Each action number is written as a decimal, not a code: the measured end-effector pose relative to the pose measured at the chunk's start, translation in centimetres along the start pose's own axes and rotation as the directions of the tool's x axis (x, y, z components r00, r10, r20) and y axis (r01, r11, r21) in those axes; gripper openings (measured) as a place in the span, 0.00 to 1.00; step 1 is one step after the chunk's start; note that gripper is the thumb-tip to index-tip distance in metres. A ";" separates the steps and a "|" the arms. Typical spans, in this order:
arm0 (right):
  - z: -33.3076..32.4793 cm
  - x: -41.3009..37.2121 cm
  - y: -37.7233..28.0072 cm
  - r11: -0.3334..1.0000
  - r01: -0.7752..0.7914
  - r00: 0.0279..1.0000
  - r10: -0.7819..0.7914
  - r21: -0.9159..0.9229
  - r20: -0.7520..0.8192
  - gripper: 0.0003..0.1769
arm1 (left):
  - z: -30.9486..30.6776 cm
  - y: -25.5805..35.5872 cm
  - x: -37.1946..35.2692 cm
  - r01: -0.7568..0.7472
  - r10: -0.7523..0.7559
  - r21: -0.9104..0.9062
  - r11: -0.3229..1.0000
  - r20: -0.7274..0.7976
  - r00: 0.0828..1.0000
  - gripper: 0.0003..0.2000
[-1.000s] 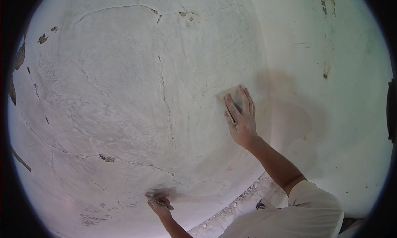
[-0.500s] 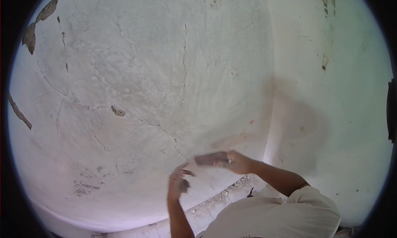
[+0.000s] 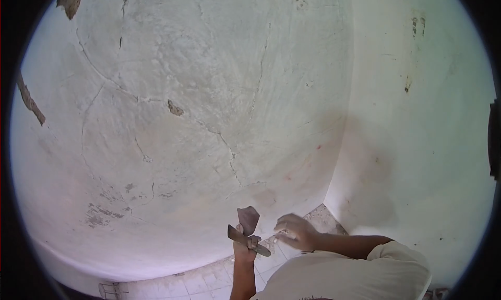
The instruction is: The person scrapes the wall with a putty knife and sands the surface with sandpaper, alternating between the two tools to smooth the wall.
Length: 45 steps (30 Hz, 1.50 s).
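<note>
My left hand [image 3: 244, 252] is closed around a flat, dark tool [image 3: 249, 241] that slants across the fingers. A brown, pointed blade [image 3: 249, 219] stands up from the same grip; whether the two pieces are joined is unclear. Just to the right, my right hand [image 3: 298, 232] is slightly blurred, its fingers loosely bent and apart, with no tool visible in it. Both hands are low in the view, before a pale plastered wall [image 3: 198, 159]. A crack [image 3: 229, 154] runs down the wall above them.
Another wall [image 3: 417, 143] meets the cracked one at a corner on the right. Below lies a tiled floor [image 3: 195, 283] with debris along the wall's foot. A small wire-like frame [image 3: 108, 289] stands at the lower left. Plaster is broken away at the upper left.
The dark piece that was in my right hand is gone from it, and my left hand now grips the tool and blade. Both hands are lower. The view has shifted down and left.
</note>
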State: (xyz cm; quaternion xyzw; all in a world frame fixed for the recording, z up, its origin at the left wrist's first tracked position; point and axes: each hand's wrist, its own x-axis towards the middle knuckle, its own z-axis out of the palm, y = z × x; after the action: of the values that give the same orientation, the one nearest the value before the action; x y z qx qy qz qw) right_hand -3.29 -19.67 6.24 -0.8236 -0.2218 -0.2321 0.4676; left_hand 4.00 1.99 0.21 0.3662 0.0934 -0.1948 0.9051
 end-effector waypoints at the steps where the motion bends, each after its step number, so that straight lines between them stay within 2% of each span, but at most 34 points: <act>1: 0.4 -0.7 -0.6 0.996 0.076 0.987 -0.069 -0.036 0.147 0.20 | -0.3 -0.5 -0.3 0.039 -0.041 -0.045 0.998 -0.041 0.998 0.11; 3: 0.9 -1.1 -2.1 0.969 0.213 0.937 -0.167 -0.123 0.307 0.24 | -0.1 -1.5 -1.0 0.116 -0.131 -0.135 0.984 -0.115 0.985 0.13; 4: 1.1 -1.2 -2.7 0.945 0.286 0.898 -0.208 -0.156 0.387 0.27 | -0.5 -2.1 -1.2 0.198 -0.214 -0.238 0.951 -0.044 0.976 0.13; 6: 2.8 -2.9 -1.4 0.924 0.335 0.856 -0.216 -0.185 0.470 0.31 | -0.8 -3.2 -1.8 0.363 -0.346 -0.417 0.833 0.120 0.931 0.14; 7: 3.1 -3.3 -1.3 0.916 0.348 0.836 -0.206 -0.202 0.508 0.31 | -0.3 -3.7 -2.5 0.328 -0.350 -0.346 0.879 0.001 0.937 0.15; 10: 3.0 -3.4 -1.4 0.896 0.386 0.792 -0.198 -0.222 0.577 0.33 | 0.5 -3.3 -3.6 0.324 -0.362 -0.356 0.877 -0.045 0.931 0.16; 11: 2.8 -3.2 -1.4 0.891 0.397 0.781 -0.202 -0.220 0.591 0.34 | 0.1 -2.7 -3.8 0.372 -0.383 -0.450 0.812 0.071 0.921 0.16; 14: 2.7 -2.9 -1.0 0.806 0.515 0.754 -0.265 -0.291 0.601 0.31 | -0.2 -2.1 -4.3 0.324 -0.336 -0.467 0.823 0.059 0.940 0.17; 18: 1.9 -1.7 -0.2 0.797 0.562 0.732 -0.353 -0.222 0.583 0.31 | 1.9 -0.8 -4.2 0.230 -0.286 -0.468 0.853 -0.051 0.957 0.15; 19: 1.6 -1.4 -0.1 0.813 0.551 0.757 -0.390 -0.190 0.525 0.32 | 2.3 -0.8 -4.0 0.209 -0.247 -0.422 0.882 -0.039 0.968 0.14; 22: 0.4 -0.3 1.2 0.906 0.417 0.850 -0.418 0.074 0.321 0.33 | 3.5 -2.5 -2.2 0.076 -0.089 -0.215 0.974 -0.053 0.995 0.15; 23: -0.6 0.9 1.9 0.915 0.389 0.870 -0.403 0.106 0.286 0.30 | 1.7 -3.9 -0.6 0.141 -0.144 -0.244 0.959 0.005 0.989 0.15; 24: -1.9 1.7 2.8 0.942 0.258 0.938 -0.298 0.217 0.178 0.27 | 0.6 -5.9 1.4 0.043 -0.070 -0.193 0.980 -0.133 0.989 0.15; 26: -5.1 2.6 4.8 0.886 0.013 1.000 -0.019 0.464 0.009 0.21 | -0.2 -7.9 2.6 0.078 -0.113 -0.125 0.989 -0.305 0.946 0.12; 27: -7.2 3.5 4.9 0.751 -0.060 0.981 0.168 0.657 -0.102 0.20 | 1.7 -8.7 2.8 0.070 -0.098 -0.082 0.994 -0.411 0.906 0.10; 28: -9.7 4.6 5.0 0.567 -0.085 0.916 0.369 0.819 -0.160 0.20 | 2.2 -9.2 3.2 0.094 -0.113 -0.067 0.993 -0.415 0.903 0.12; 30: -14.8 6.4 7.4 0.529 0.176 0.856 0.333 0.830 -0.395 0.20 | 2.9 -10.4 3.7 0.135 -0.140 -0.042 0.990 -0.425 0.894 0.17; 32: -19.1 8.6 7.8 0.622 0.272 0.787 0.296 0.734 -0.542 0.19 | 3.7 -10.8 4.4 0.089 -0.088 -0.013 0.996 -0.352 0.932 0.17; 34: -22.9 10.7 9.1 0.644 0.419 0.811 0.051 0.640 -0.583 0.20 | 5.0 -10.9 5.2 0.020 -0.028 -0.033 0.999 -0.274 0.961 0.17; 37: -25.4 14.2 9.1 0.626 0.548 0.722 -0.019 0.555 -0.691 0.27 | 7.7 -10.9 6.5 -0.056 0.042 -0.081 0.995 -0.167 0.985 0.18; 38: -26.1 15.4 9.4 0.600 0.609 0.699 -0.098 0.519 -0.708 0.28 | 8.3 -10.8 6.7 -0.076 0.064 -0.096 0.992 -0.120 0.991 0.18; 40: -27.3 17.7 10.2 0.528 0.723 0.634 -0.249 0.447 -0.732 0.31 | 9.5 -10.9 6.8 -0.082 0.068 -0.122 0.989 -0.115 0.991 0.19; 41: -27.8 18.6 11.0 0.469 0.772 0.603 -0.327 0.429 -0.727 0.36 | 10.1 -10.9 7.0 -0.088 0.073 -0.138 0.986 -0.112 0.991 0.19; 45: -28.0 20.3 11.1 0.436 0.846 0.500 -0.447 0.307 -0.742 0.37 | 10.4 -11.5 7.0 -0.100 0.082 -0.151 0.983 -0.122 0.989 0.20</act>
State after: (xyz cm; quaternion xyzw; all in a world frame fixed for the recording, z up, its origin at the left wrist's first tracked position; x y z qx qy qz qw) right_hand 14.42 -46.25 23.58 -0.3374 -0.4542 -0.5389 0.6241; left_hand 5.75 -14.87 -1.74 0.3085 0.1436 -0.1239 0.9321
